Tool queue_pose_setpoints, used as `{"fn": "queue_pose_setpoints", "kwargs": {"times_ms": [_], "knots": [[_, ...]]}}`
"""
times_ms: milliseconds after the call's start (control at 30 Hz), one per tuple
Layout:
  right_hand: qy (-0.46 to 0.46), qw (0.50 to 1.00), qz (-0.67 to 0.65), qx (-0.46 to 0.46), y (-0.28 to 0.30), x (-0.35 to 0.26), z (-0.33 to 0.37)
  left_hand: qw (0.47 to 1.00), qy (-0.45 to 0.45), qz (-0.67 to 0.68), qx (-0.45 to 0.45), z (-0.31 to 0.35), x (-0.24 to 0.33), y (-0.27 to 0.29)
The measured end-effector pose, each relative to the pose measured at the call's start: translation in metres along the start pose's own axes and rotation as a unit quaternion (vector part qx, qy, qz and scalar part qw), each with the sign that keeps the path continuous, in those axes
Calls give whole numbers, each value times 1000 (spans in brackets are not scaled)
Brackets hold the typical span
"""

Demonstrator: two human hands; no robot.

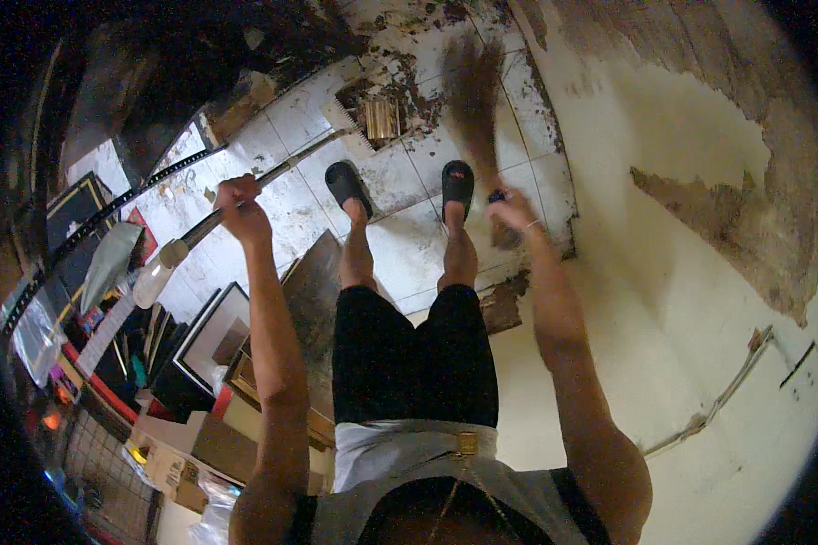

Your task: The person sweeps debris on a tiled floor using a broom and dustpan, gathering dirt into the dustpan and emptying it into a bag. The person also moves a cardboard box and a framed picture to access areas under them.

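My left hand (243,211) is closed around the long pole of a dustpan, whose handle (291,162) slants across the floor. At the far end, the dustpan (334,116) has a pale toothed edge and rests among dark debris. My right hand (515,213) grips a brown bristle broom (474,100) near its dark binding. The bristles are smeared by motion and reach over the tiles to the right of the dustpan. Dark dirt (418,68) lies scattered beyond and between the two tools.
My feet, in dark slides (345,182), stand on white tiles (400,241). A wall with peeling paint (663,182) rises close on the right. Frames (214,341), a cardboard box (195,445) and other clutter crowd the left. A wooden board (314,286) leans near my left leg.
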State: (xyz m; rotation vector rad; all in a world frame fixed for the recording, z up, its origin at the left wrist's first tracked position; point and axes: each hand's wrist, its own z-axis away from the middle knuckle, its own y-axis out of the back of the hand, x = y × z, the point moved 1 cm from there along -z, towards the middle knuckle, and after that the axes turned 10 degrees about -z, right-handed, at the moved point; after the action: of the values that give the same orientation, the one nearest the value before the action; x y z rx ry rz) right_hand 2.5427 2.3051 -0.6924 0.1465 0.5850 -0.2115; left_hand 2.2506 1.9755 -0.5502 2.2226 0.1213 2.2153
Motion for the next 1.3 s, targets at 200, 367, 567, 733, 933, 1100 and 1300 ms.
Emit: {"fn": "queue_pose_setpoints", "kwargs": {"times_ms": [200, 367, 567, 733, 933, 1100, 1300], "knots": [[26, 989, 70, -125, -69, 24, 44, 997, 18, -28, 64, 9, -24, -21], [4, 986, 15, -167, 34, -16, 104, 997, 5, 39, 71, -1, -32, 17], [15, 938, 337, -80, 157, -86, 175, 987, 63, 87, 118, 5, -19, 94], [-138, 841, 523, 3, 216, -57, 213, 982, 58, 130, 123, 24, 14, 150], [-160, 762, 620, 96, 268, 75, 238, 976, 40, 126, 171, 64, 68, 204], [-221, 687, 677, 143, 277, 134, 266, 979, 12, 146, 140, 90, 107, 228], [-291, 580, 732, 207, 217, 132, 249, 934, 61, 115, 332, 118, 151, 243]]}}
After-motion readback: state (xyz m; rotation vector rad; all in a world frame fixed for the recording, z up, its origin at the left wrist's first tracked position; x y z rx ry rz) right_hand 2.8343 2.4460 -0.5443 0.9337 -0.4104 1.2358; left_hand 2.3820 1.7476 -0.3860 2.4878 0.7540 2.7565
